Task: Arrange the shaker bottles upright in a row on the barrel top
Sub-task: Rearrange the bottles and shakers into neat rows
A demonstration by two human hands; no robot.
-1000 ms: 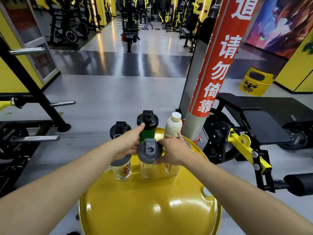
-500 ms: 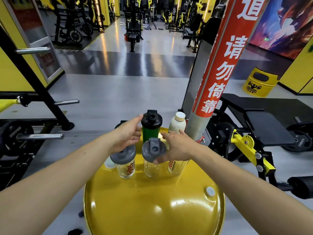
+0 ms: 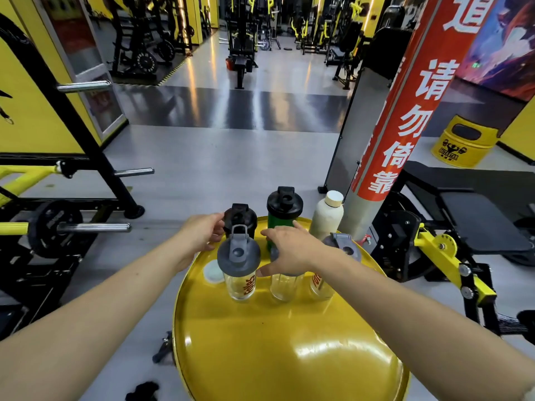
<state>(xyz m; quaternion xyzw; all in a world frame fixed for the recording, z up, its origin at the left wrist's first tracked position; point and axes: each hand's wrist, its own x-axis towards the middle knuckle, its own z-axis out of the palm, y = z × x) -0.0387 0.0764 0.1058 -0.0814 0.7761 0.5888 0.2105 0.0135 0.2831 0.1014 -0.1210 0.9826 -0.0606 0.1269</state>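
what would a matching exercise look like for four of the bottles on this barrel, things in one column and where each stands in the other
Things:
1. green bottle
2. white bottle
3. black bottle
4. clear shaker with the uncovered grey lid

Places:
A. back row, far right, beside the pole
B. front row, far left
C. back row, middle
D. back row, left, by the left hand

Pairs: 1-C, 2-A, 3-D, 4-B

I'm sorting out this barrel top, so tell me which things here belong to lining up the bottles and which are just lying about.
Part of the job:
- barrel top
- three clear shakers, e.g. left one
- black shaker
- green shaker
- white bottle
- left hand, right hand

Just lying about:
- red pillar
- weight bench
- small yellow barrel
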